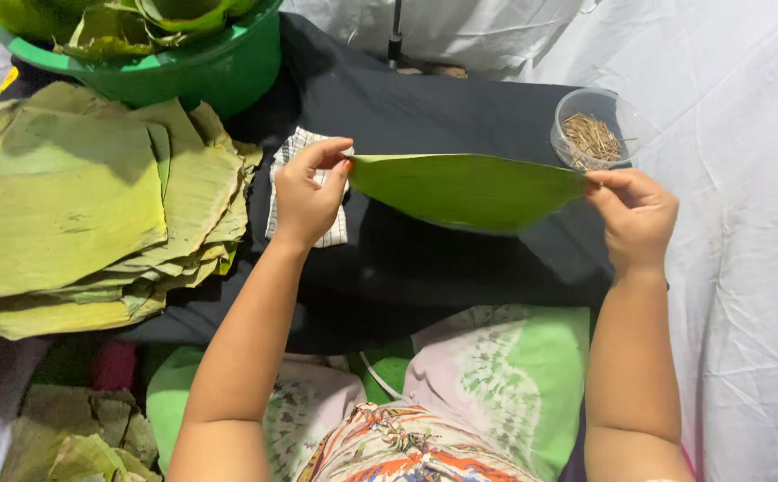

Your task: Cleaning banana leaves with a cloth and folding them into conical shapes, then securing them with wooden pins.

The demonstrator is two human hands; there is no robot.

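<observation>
A green leaf piece (469, 189) is held up flat above a black cloth (424, 116). My left hand (308, 192) pinches its left end between thumb and fingers. My right hand (634, 214) pinches its right end. The leaf sags slightly in the middle between the two hands. Under my left hand lies a small checked white cloth (286, 152), partly hidden by the hand.
A thick stack of large yellow-green leaves (76, 205) lies at the left. A green tub (219, 67) with more leaves stands at the back left. A clear plastic cup of thin brown sticks (592, 134) sits at the back right. White sheeting (746, 268) covers the right side.
</observation>
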